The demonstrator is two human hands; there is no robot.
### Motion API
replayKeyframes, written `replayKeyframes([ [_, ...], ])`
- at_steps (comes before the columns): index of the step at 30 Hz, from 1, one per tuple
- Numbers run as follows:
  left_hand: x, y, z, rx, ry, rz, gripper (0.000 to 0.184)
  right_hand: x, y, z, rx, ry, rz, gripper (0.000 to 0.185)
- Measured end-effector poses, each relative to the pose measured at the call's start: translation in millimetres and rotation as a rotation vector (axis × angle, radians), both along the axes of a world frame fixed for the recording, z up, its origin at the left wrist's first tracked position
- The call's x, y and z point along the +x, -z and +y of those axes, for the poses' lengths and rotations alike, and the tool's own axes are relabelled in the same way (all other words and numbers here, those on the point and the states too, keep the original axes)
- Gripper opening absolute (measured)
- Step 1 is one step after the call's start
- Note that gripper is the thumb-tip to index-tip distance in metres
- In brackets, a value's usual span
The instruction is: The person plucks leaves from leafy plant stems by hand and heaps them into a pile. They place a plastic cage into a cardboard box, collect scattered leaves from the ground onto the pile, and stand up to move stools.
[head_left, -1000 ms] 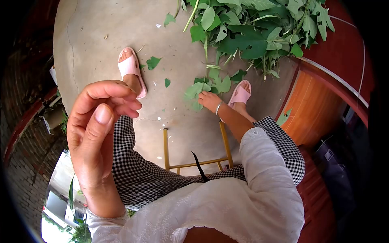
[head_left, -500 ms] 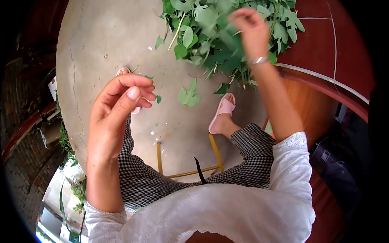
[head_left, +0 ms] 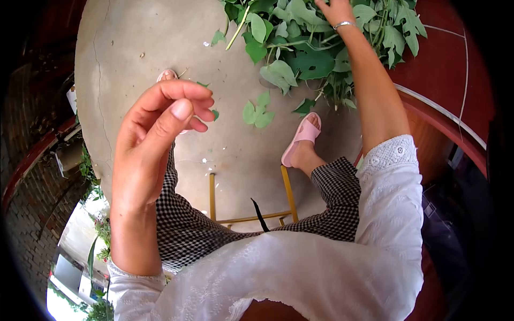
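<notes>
My left hand [head_left: 160, 120] is raised at the left over the floor, its fingers loosely curled and the thumb apart from them. Nothing shows between them. My right hand [head_left: 337, 12], with a silver bracelet at the wrist, reaches into a pile of green leafy stems [head_left: 308, 61] at the top. The frame edge cuts off part of this hand, so its grip cannot be made out. Broad lobed leaves lie around and below the wrist. One loose lobed leaf [head_left: 258, 113] rests on the floor between my hands.
My feet in pink slippers [head_left: 302, 136] stand on the concrete floor [head_left: 144, 32]. Yellow stool legs [head_left: 289, 192] show between my knees. A dark red tiled ledge [head_left: 441, 64] runs along the right. Small leaf scraps and white bits are scattered about the floor.
My right hand has moved up and farther into the pile; the blurred green leaves beside it are gone from view. My left hand keeps its pose. The whole view has shifted slightly.
</notes>
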State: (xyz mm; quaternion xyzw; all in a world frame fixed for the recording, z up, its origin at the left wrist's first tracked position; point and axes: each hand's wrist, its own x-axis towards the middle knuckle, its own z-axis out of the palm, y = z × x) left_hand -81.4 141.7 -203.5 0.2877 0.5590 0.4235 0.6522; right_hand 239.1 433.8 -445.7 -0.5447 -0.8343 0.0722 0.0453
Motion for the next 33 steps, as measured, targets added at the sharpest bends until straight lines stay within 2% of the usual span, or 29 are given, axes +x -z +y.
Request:
replayKeyframes([
  [1,0.5,-1.9,0.5,-0.002,0.003,-0.005,0.026,-6.3,-19.8,-14.6,-0.002,0.003,-0.005,0.048],
  [3,2.2,-5.9,1.1,-0.026,-0.025,0.039,0.026,-25.0,-65.7,-50.4,0.391,0.075,0.392,0.045],
  [5,1.1,-3.9,-0.1,-0.036,-0.028,0.026,0.026,-38.9,-66.3,-124.6,0.321,-0.125,0.404,0.015],
  [6,0.7,-1.7,-0.9,-0.036,-0.021,-0.009,0.026,-46.0,-68.8,-164.2,0.129,-0.342,0.340,0.021],
  [7,3.2,-1.2,-0.4,-0.034,-0.010,-0.046,0.026,-42.9,-29.1,-201.6,0.049,-0.451,0.337,0.025],
  [8,9.7,-5.4,-0.6,-0.053,-0.026,-0.026,0.026,-53.9,-24.2,-251.9,-0.326,-0.246,0.303,0.027],
  [9,12.1,-5.6,-1.6,-0.043,-0.010,-0.033,0.026,-56.8,17.4,-290.2,-0.422,-0.344,0.197,0.034],
  [10,12.0,-3.6,-2.0,-0.057,0.009,-0.033,0.025,-61.8,28.2,-321.2,-0.560,-0.327,0.157,0.042],
  [13,15.2,1.9,-4.5,-0.081,0.044,-0.023,0.025,-61.5,101.8,-388.4,-0.544,-0.325,0.089,0.043],
  [16,17.2,6.0,-3.9,-0.095,0.054,-0.015,0.026,-69.2,121.4,-403.3,-0.492,-0.222,0.019,0.048],
  [18,18.5,6.4,-2.1,-0.090,0.062,-0.040,0.025,-66.6,134.8,-396.6,-0.558,-0.259,-0.201,0.041],
  [19,20.4,5.0,0.0,-0.090,0.071,-0.044,0.025,-60.8,140.6,-392.9,-0.558,-0.249,-0.203,0.041],
  [21,22.3,1.1,3.5,-0.091,0.059,-0.017,0.025,-46.8,149.7,-386.0,-0.529,0.009,0.284,0.032],
  [22,23.3,0.1,4.3,-0.084,0.057,-0.019,0.025,-40.6,135.8,-377.5,-0.524,0.021,0.282,0.032],
  [24,24.2,-0.5,4.3,-0.079,0.069,-0.031,0.024,-25.8,90.9,-353.5,-0.509,0.566,0.579,0.034],
  [26,28.6,-1.3,4.3,-0.078,0.076,-0.038,0.024,4.6,97.5,-341.3,-0.460,0.843,0.524,0.042],
  [27,30.7,-1.2,3.9,-0.076,0.086,-0.037,0.024,22.2,125.6,-347.6,-0.387,0.983,0.659,0.047],
  [29,34.6,0.3,3.4,-0.100,0.096,-0.032,0.024,42.9,132.1,-343.8,-0.517,1.036,0.344,0.049],
  [30,36.8,0.4,2.9,-0.107,0.095,-0.039,0.024,40.3,127.0,-338.6,-0.516,1.042,0.351,0.049],
  [33,39.9,1.2,2.9,-0.131,0.103,-0.033,0.024,35.7,115.8,-333.2,-0.652,0.986,0.121,0.042],
])
